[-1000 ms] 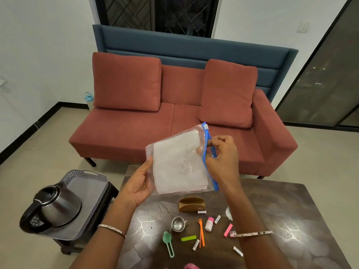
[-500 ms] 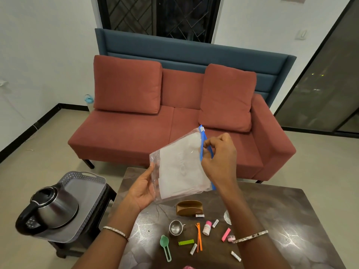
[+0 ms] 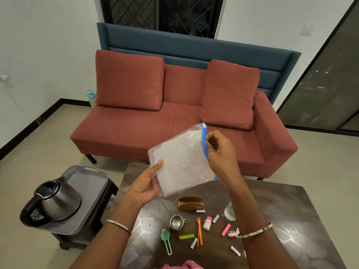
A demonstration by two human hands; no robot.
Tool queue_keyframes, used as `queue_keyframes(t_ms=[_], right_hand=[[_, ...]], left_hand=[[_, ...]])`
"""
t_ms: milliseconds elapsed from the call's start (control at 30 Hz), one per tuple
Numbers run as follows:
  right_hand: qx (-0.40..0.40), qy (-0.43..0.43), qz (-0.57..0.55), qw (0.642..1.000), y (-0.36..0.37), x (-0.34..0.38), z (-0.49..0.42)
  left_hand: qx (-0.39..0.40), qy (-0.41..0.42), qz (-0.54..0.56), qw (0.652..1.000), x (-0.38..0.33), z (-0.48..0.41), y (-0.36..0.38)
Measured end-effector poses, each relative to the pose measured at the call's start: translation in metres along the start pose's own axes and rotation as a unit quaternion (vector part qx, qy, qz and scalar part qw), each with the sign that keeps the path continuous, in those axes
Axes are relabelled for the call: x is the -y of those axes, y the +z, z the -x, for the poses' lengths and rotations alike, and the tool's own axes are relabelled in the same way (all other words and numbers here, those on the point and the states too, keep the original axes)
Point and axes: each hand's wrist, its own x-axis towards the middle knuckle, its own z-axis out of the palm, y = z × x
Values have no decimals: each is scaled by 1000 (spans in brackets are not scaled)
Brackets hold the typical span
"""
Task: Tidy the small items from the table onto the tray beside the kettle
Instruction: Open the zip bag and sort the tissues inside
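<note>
I hold a clear zip bag (image 3: 182, 162) with a blue zipper strip in the air above the dark table (image 3: 281, 220). My left hand (image 3: 145, 183) grips its lower left corner, thumb on the front. My right hand (image 3: 219, 152) pinches the blue strip near the top. On the table below lie a brown holder (image 3: 190, 203), a small steel cup (image 3: 176, 222), a green spoon (image 3: 166, 240), a green clip (image 3: 186, 236), orange sticks (image 3: 199, 231), a small white bottle (image 3: 207, 223), a pink clip (image 3: 226, 229) and small white tubes. The grey tray (image 3: 87, 177) sits on a stool at left, with the steel kettle (image 3: 54, 202) on it.
A red sofa (image 3: 136, 133) with a blue back stands behind the table. A clear plastic piece (image 3: 229, 211) lies partly behind my right forearm. Bare floor surrounds the stool and table. A dark glass door is at right.
My right hand has slid up along the blue zipper strip toward the bag's top. The bag has tilted a little; the left hand keeps its grip.
</note>
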Motion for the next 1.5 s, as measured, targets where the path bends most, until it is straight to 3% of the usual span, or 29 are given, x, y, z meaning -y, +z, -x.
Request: queue_keyframes(t_ms=[433, 567, 700, 900, 1033, 1267, 1500], right_hand=[[-113, 29, -65, 991, 6, -2, 1], [-30, 139, -131, 981, 0, 1, 3], [72, 207, -233, 947, -7, 7, 6], [101, 289, -312, 899, -8, -4, 2], [14, 266, -314, 911, -11, -8, -2], [-117, 127, -250, 953, -31, -16, -9], [-273, 47, -33, 960, -42, -42, -17]], left_hand=[[-31, 42, -27, 998, -4, -1, -6], [-27, 35, -8, 999, -4, 1, -12], [-14, 6, -14, 1000, -2, 3, -18], [0, 18, -30, 999, 1, 5, -16], [-3, 21, -34, 999, 1, 5, -19], [-40, 22, -30, 998, 3, 3, -33], [-56, 21, -9, 998, 6, 3, -51]])
